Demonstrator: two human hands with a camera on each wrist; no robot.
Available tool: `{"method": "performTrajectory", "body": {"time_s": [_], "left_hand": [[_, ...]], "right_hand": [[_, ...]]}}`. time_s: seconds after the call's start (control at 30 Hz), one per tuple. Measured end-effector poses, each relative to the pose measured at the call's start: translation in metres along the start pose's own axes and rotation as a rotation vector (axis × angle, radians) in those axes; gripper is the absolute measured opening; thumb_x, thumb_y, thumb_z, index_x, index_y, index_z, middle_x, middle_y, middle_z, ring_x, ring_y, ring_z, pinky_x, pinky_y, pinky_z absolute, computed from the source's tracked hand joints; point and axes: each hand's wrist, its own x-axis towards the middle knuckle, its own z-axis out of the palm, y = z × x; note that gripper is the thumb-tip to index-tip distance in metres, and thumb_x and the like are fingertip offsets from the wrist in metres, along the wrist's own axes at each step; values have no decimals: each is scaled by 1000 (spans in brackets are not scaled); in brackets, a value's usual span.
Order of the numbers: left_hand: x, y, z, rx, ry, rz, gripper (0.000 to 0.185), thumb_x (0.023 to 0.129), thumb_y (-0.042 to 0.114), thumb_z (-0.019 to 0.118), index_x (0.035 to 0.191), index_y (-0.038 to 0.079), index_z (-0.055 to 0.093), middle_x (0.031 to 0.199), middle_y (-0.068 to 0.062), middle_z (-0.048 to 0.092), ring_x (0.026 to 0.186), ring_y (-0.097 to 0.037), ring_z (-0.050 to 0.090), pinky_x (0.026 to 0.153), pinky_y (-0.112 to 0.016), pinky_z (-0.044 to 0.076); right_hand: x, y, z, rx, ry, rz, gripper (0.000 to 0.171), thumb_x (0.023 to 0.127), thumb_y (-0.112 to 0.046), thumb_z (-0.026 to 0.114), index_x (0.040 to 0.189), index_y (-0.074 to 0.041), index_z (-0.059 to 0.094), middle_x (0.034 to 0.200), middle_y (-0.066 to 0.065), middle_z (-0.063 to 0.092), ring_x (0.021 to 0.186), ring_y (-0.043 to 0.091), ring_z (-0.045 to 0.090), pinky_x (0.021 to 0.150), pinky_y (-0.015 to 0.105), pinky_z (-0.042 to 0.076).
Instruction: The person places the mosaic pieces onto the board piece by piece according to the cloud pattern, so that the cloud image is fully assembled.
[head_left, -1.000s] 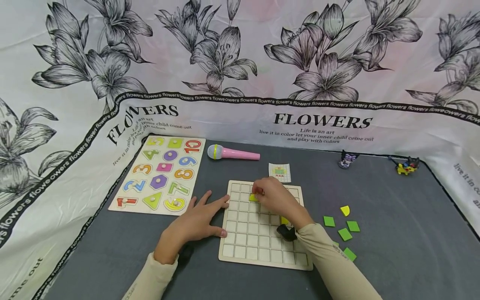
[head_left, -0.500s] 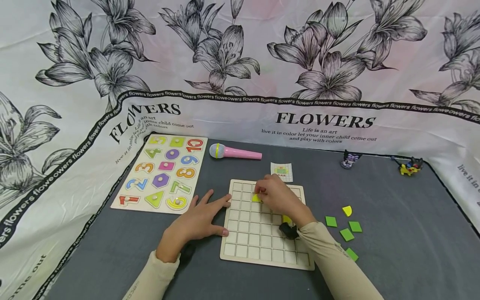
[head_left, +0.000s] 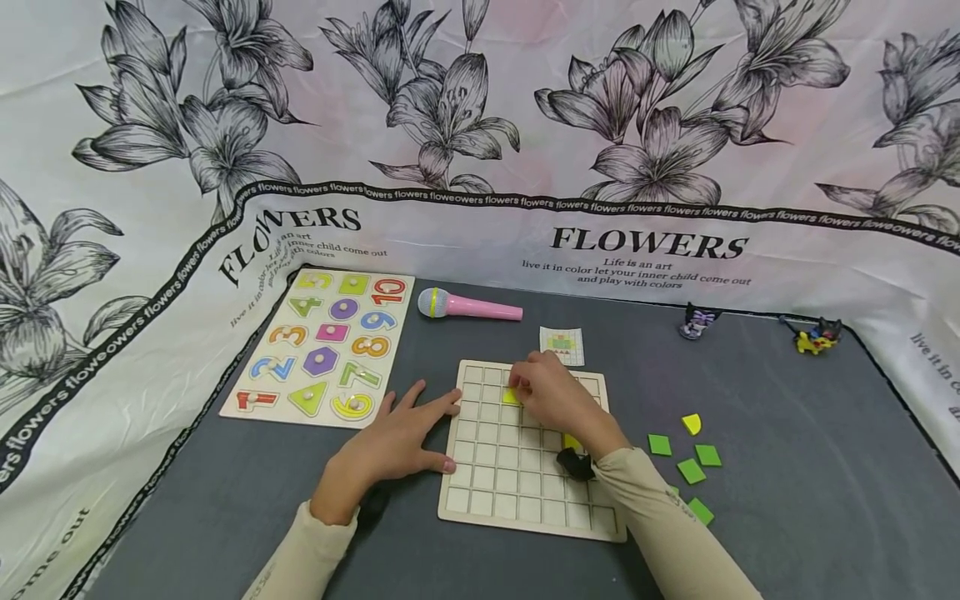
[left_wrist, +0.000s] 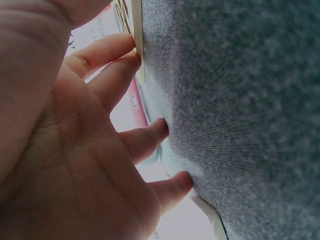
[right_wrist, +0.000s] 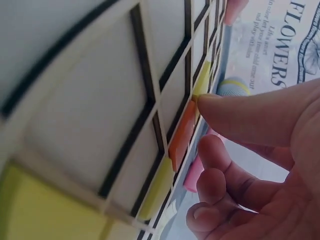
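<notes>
A wooden grid board [head_left: 495, 481] lies in the middle of the table. My left hand [head_left: 390, 450], fingers spread, touches its left edge with thumb and a fingertip; the other fingertips [left_wrist: 182, 181] rest on the grey cloth. My right hand [head_left: 555, 396] bends over the board's upper part, thumb and curled fingers at a yellow tile [head_left: 511, 396] in a cell. Close up, the right thumb meets that yellow tile [right_wrist: 202, 80]; an orange tile [right_wrist: 183, 132] and another yellow tile [right_wrist: 157, 190] sit beside it. Another yellow tile [head_left: 572, 441] shows near the right wrist.
Several green tiles [head_left: 691, 472] and a yellow rounded piece [head_left: 692, 424] lie right of the board. Behind it is a pattern card [head_left: 561, 347]. A pink toy microphone [head_left: 472, 306], a number puzzle [head_left: 318, 350] and two small figurines [head_left: 699, 321] stand farther back.
Both hands keep nearly the same places. The right fingers shift slightly at the yellow tile, which shows a little differently between frames. The head view moves a touch.
</notes>
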Motion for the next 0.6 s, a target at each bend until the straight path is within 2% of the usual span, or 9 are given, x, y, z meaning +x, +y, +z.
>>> {"method": "performTrajectory", "body": {"time_s": [0.23, 0.4, 0.6], "left_hand": [[1, 2, 0, -8, -7, 2, 97, 89, 37, 90, 169, 20, 38, 155, 5, 58, 163, -41, 11, 126, -69, 1], [2, 2, 2, -12, -7, 6, 97, 89, 38, 90, 169, 20, 38, 156, 5, 58, 163, -41, 12, 126, -69, 1], [0, 1, 1, -5, 12, 3, 97, 88, 39, 90, 168, 19, 40, 156, 4, 58, 163, -41, 12, 126, -69, 2]], "right_hand": [[-17, 6, -14, 36, 30, 43, 5, 97, -1, 76, 101, -3, 75, 96, 6, 65, 98, 30, 57, 94, 51, 50], [-37, 14, -27, 27, 71, 36, 8, 96, 3, 75, 102, -3, 75, 96, 4, 65, 95, 29, 58, 85, 48, 52], [-57, 21, -41, 57, 85, 89, 10, 98, 0, 75, 107, -3, 76, 103, 5, 67, 100, 29, 60, 85, 50, 54]]}}
